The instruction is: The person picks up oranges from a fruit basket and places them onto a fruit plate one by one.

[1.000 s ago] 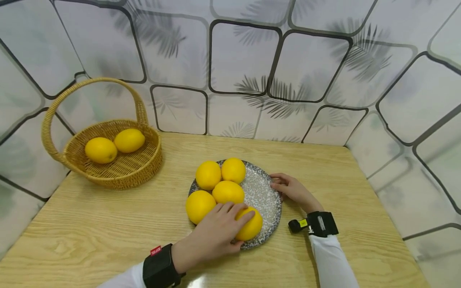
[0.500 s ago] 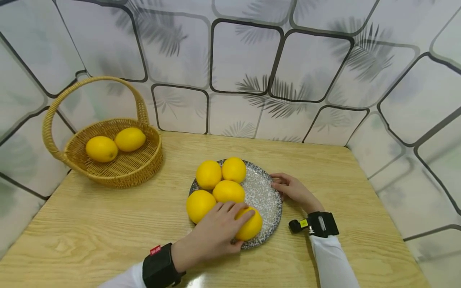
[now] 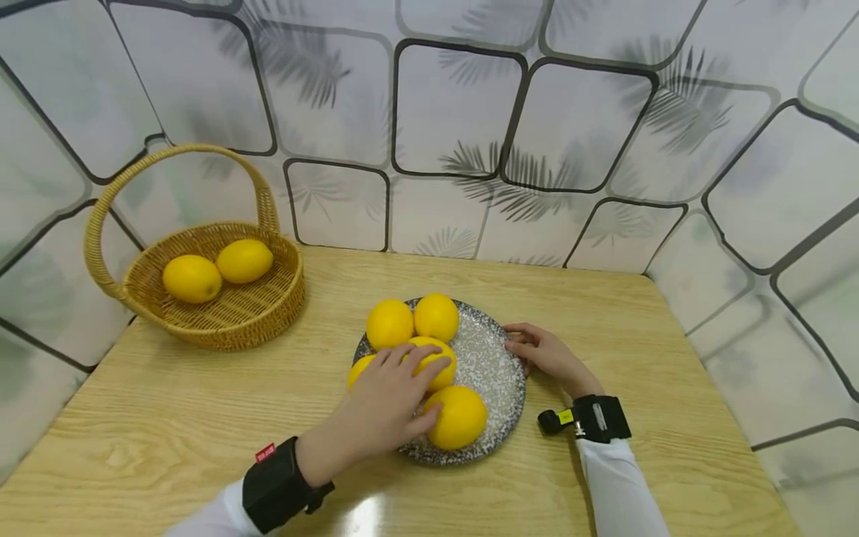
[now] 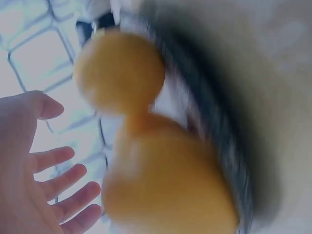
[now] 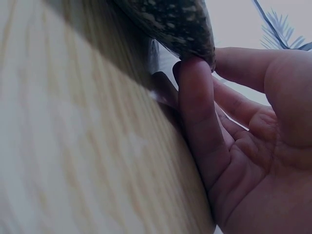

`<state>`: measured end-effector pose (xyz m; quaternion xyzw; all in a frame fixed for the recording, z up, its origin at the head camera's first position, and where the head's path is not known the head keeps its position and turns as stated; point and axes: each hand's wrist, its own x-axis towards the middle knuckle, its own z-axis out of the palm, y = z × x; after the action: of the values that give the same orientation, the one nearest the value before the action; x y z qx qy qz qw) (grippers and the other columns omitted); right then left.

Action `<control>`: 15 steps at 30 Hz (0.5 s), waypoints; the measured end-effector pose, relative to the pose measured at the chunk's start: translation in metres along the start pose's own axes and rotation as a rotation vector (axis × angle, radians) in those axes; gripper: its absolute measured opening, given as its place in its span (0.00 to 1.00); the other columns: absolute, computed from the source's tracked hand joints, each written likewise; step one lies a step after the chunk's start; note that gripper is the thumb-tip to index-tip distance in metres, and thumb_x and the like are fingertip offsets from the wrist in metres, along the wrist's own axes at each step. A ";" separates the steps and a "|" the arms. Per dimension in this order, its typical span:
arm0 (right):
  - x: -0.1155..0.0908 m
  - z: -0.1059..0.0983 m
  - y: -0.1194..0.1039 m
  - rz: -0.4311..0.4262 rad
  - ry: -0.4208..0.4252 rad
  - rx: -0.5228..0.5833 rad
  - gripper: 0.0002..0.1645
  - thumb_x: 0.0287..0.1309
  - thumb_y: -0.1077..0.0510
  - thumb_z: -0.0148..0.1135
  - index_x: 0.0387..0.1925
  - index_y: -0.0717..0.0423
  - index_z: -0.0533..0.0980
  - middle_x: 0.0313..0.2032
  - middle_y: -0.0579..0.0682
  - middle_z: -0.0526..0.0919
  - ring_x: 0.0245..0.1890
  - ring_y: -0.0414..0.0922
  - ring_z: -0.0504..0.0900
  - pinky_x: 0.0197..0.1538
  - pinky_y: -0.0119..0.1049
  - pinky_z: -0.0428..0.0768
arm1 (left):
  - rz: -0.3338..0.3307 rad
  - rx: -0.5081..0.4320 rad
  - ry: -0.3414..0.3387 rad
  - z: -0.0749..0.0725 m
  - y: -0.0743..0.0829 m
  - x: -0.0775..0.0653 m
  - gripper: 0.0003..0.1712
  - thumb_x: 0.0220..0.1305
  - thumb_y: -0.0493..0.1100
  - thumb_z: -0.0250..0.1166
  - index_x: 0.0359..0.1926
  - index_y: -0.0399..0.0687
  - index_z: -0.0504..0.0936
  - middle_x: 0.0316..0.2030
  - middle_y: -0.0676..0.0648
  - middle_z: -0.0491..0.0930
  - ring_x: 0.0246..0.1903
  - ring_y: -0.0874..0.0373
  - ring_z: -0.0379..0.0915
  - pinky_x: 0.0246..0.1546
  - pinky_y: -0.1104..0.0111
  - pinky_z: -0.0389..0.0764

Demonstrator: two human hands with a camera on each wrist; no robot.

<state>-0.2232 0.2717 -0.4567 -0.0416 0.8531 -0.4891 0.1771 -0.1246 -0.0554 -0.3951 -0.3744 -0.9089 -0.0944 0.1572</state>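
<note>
My left hand (image 3: 385, 399) is over the near left part of a speckled grey plate (image 3: 486, 358), its fingers spread and holding nothing. In the left wrist view, a gap separates this hand (image 4: 53, 170) from blurred lemons (image 4: 122, 73). The front lemon (image 3: 458, 418) lies beside its thumb; whether they touch I cannot tell. Several more lemons (image 3: 436, 317) sit on the plate, one largely hidden by the hand. At the plate's right rim, my right hand (image 3: 550, 358) pinches the edge. The right wrist view shows one finger (image 5: 197, 97) beneath the rim.
A wicker basket (image 3: 268, 321) with a tall handle stands at the back left, with two lemons (image 3: 192, 279) inside. The wooden table (image 3: 302, 403) meets a patterned wall (image 3: 456, 112) at the back and right.
My left hand has let go of the front lemon and moved left and slightly away from me. That lemon stays on the plate. The right hand keeps its place at the rim.
</note>
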 end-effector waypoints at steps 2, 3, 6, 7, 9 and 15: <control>0.000 0.001 -0.001 0.005 0.002 0.002 0.33 0.73 0.51 0.58 0.72 0.61 0.65 0.55 0.66 0.81 0.29 0.38 0.75 0.33 0.30 0.80 | -0.046 0.019 0.039 -0.007 -0.010 0.001 0.31 0.67 0.58 0.64 0.68 0.53 0.74 0.65 0.46 0.75 0.60 0.48 0.74 0.58 0.54 0.78; -0.001 0.001 -0.001 0.004 -0.001 0.000 0.33 0.73 0.51 0.58 0.73 0.61 0.65 0.55 0.66 0.81 0.29 0.38 0.75 0.33 0.30 0.80 | -0.071 0.029 0.052 -0.011 -0.016 0.001 0.31 0.67 0.57 0.65 0.68 0.53 0.74 0.64 0.45 0.76 0.60 0.47 0.74 0.58 0.53 0.78; -0.002 0.001 -0.002 0.008 -0.002 -0.004 0.34 0.73 0.50 0.59 0.73 0.59 0.65 0.55 0.65 0.81 0.30 0.39 0.75 0.34 0.30 0.80 | -0.141 0.045 0.075 -0.021 -0.033 0.001 0.31 0.68 0.55 0.65 0.67 0.51 0.73 0.64 0.43 0.76 0.60 0.44 0.74 0.58 0.50 0.78; -0.002 0.000 -0.002 0.006 -0.003 -0.007 0.34 0.73 0.49 0.59 0.73 0.59 0.65 0.55 0.65 0.81 0.30 0.40 0.75 0.34 0.30 0.80 | -0.164 0.046 0.078 -0.025 -0.038 0.000 0.30 0.68 0.54 0.65 0.68 0.50 0.73 0.64 0.43 0.76 0.60 0.43 0.74 0.59 0.49 0.77; -0.002 0.000 -0.002 0.001 -0.006 -0.012 0.35 0.73 0.49 0.58 0.73 0.59 0.64 0.55 0.65 0.81 0.30 0.40 0.74 0.34 0.30 0.80 | -0.209 0.035 0.077 -0.029 -0.048 -0.002 0.31 0.69 0.53 0.65 0.68 0.49 0.72 0.65 0.41 0.74 0.61 0.41 0.73 0.60 0.46 0.76; -0.002 -0.001 0.000 -0.004 -0.007 -0.011 0.34 0.73 0.49 0.58 0.73 0.59 0.65 0.57 0.64 0.79 0.30 0.40 0.75 0.35 0.30 0.81 | -0.295 0.019 0.080 -0.034 -0.069 -0.008 0.31 0.69 0.53 0.65 0.68 0.47 0.71 0.66 0.39 0.72 0.63 0.39 0.70 0.60 0.44 0.74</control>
<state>-0.2212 0.2725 -0.4556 -0.0460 0.8551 -0.4845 0.1787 -0.1606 -0.1192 -0.3701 -0.2311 -0.9480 -0.1226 0.1812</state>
